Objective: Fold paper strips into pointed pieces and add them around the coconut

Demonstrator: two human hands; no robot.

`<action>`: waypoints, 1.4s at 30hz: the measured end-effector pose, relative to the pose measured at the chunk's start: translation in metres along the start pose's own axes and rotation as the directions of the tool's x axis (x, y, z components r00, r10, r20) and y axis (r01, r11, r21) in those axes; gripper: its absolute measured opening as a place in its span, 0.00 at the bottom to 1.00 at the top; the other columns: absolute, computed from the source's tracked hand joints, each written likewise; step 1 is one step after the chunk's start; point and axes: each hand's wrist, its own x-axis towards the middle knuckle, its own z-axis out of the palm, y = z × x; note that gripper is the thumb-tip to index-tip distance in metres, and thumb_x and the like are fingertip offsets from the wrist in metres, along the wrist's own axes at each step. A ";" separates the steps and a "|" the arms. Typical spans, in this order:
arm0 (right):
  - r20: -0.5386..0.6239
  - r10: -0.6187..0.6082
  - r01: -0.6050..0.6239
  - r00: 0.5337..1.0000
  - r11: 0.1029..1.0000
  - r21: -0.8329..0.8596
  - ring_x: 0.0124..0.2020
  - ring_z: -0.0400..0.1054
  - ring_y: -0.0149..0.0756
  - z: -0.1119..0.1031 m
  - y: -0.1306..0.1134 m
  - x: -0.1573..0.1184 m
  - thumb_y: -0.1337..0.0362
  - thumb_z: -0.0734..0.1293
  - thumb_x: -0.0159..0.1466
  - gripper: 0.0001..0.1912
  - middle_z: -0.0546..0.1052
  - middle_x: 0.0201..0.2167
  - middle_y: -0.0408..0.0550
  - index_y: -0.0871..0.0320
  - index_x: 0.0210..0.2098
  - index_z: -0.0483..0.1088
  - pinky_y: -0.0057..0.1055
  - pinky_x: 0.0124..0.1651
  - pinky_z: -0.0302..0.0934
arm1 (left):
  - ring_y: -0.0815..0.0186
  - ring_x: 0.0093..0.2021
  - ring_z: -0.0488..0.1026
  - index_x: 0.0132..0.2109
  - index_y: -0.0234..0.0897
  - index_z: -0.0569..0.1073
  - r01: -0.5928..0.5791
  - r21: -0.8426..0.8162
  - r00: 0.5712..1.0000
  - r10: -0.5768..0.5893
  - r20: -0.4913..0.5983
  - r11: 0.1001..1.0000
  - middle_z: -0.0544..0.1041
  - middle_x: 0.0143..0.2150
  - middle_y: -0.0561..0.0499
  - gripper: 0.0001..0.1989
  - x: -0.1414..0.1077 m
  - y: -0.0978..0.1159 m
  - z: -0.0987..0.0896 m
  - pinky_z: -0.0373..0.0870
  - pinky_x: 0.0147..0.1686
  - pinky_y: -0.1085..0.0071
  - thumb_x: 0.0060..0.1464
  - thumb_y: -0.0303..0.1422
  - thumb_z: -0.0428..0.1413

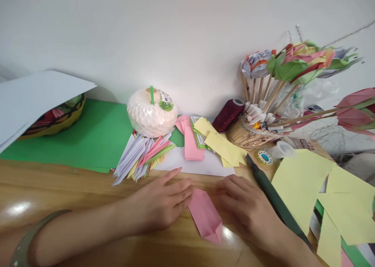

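A folded pink paper piece [206, 216] lies on the wooden table between my hands, its lower end creased into a small flap. My left hand [164, 200] rests at its upper left edge. The index finger is stretched out and the other fingertips meet the paper; the thumb is hidden. Close beside the paper's right edge is my right hand [244, 204], slightly blurred, with loosely bent fingers apart and nothing visible in them. Just beyond my left hand sits a bundle of folded paper strips [140, 155]. Pink paper rectangles [193, 144] and yellow paper rectangles [224, 144] lie farther back.
A dark green long tool [272, 193] lies right of my right hand, beside yellow sheets [304, 181]. Behind stand a foam-wrapped round fruit [152, 113], a maroon thread spool [228, 114] and a wooden pot [244, 132] of paper flowers. Green sheets [102, 134] lie left.
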 end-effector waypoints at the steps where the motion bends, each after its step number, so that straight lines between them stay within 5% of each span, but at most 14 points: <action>1: -0.040 0.008 -0.008 0.999 1.000 -0.008 0.32 0.64 0.36 -0.003 0.000 -0.001 0.72 0.56 0.64 0.13 0.72 0.32 0.50 0.58 0.34 0.70 0.33 0.33 0.59 | 0.60 0.51 0.68 0.46 0.28 0.73 0.010 0.019 1.000 -0.010 -0.024 1.000 0.77 0.46 0.47 0.12 -0.001 0.001 0.000 0.50 0.62 0.53 0.64 0.24 0.46; 7: 0.125 0.115 -0.129 0.985 0.986 0.102 0.33 0.66 0.36 -0.012 -0.001 -0.003 0.69 0.59 0.63 0.05 0.70 0.31 0.48 0.57 0.35 0.66 0.31 0.34 0.63 | 0.63 0.44 0.71 0.31 0.32 0.74 0.100 0.021 0.983 -0.096 -0.156 0.995 0.76 0.33 0.50 0.10 0.000 0.005 0.005 0.58 0.59 0.57 0.60 0.26 0.53; 10: 0.114 0.134 -0.146 0.984 0.984 0.104 0.36 0.67 0.37 -0.005 0.001 -0.003 0.70 0.60 0.64 0.05 0.71 0.34 0.49 0.57 0.38 0.66 0.32 0.36 0.64 | 0.63 0.43 0.71 0.31 0.32 0.74 0.105 -0.019 0.977 -0.107 -0.185 0.994 0.76 0.33 0.50 0.09 0.001 0.004 0.006 0.64 0.55 0.61 0.60 0.26 0.53; 16: 0.092 0.130 -0.144 0.987 0.975 0.171 0.36 0.68 0.35 0.006 0.007 -0.005 0.72 0.62 0.64 0.08 0.72 0.36 0.48 0.57 0.42 0.65 0.31 0.37 0.64 | 0.63 0.34 0.71 0.32 0.31 0.73 0.076 -0.087 0.997 -0.076 0.004 0.993 0.73 0.28 0.49 0.07 0.001 0.000 -0.002 0.72 0.40 0.66 0.56 0.22 0.52; 29: -0.027 -0.138 0.134 0.990 0.985 -0.104 0.29 0.63 0.34 0.008 0.002 0.001 0.71 0.60 0.66 0.09 0.71 0.27 0.47 0.60 0.32 0.70 0.31 0.30 0.58 | 0.65 0.32 0.71 0.31 0.32 0.72 0.074 -0.108 0.996 -0.078 -0.036 0.991 0.73 0.29 0.49 0.13 0.001 -0.003 -0.001 0.69 0.33 0.71 0.60 0.21 0.45; 36: 0.014 0.048 -0.048 0.999 0.999 0.012 0.30 0.65 0.33 0.009 -0.004 0.000 0.69 0.58 0.67 0.10 0.69 0.28 0.45 0.58 0.32 0.68 0.29 0.31 0.59 | 0.67 0.31 0.69 0.30 0.33 0.71 0.282 -0.285 0.952 -0.303 -0.032 0.916 0.72 0.29 0.51 0.13 0.005 0.000 0.000 0.67 0.31 0.72 0.59 0.22 0.46; 42: 0.036 0.207 -0.210 0.978 0.963 0.167 0.33 0.66 0.33 0.016 -0.004 -0.005 0.71 0.60 0.66 0.07 0.70 0.32 0.45 0.56 0.33 0.67 0.29 0.33 0.61 | 0.65 0.35 0.69 0.32 0.34 0.71 0.431 -0.446 0.895 -0.434 0.102 0.784 0.73 0.34 0.50 0.05 0.006 0.001 -0.002 0.67 0.34 0.70 0.56 0.25 0.52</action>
